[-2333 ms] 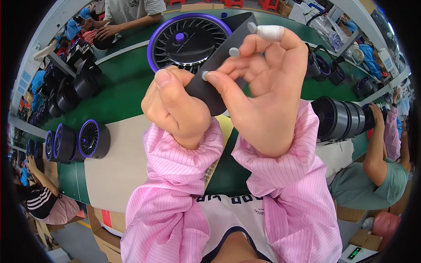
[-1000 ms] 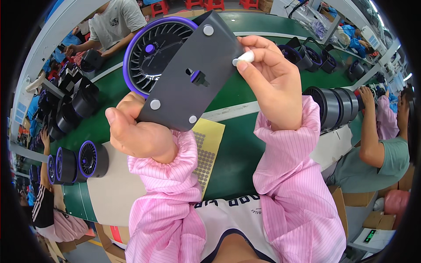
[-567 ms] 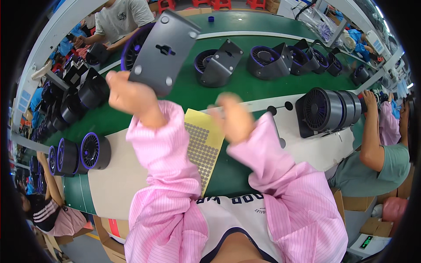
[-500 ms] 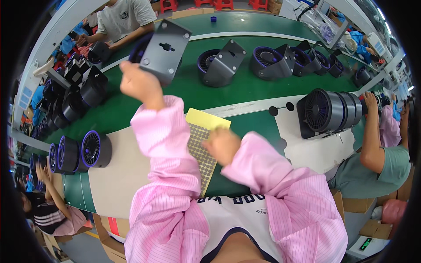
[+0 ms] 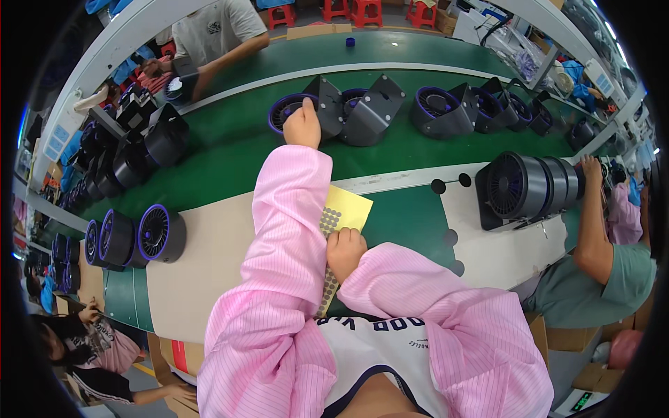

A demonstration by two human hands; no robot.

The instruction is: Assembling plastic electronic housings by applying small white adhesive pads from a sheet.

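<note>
My left hand reaches out over the green belt and grips the rim of a dark grey fan with a purple ring and an angled bracket. This fan stands on the belt, up against a second bracketed fan on its right. Closer to me, my right hand rests on a yellow sheet covered in rows of round grey stickers. Its fingers are curled closed, and their tips are hidden. My left sleeve covers part of the sheet.
More bracketed fans line the belt to the right. Round fan heads stand at left beside beige board. A row of fan heads lies at right near a co-worker's arm. Another person works across the belt.
My left hand has moved right and lowered the fan onto the belt beside the second fan. My right hand has come down and toward me on the sticker sheet.
</note>
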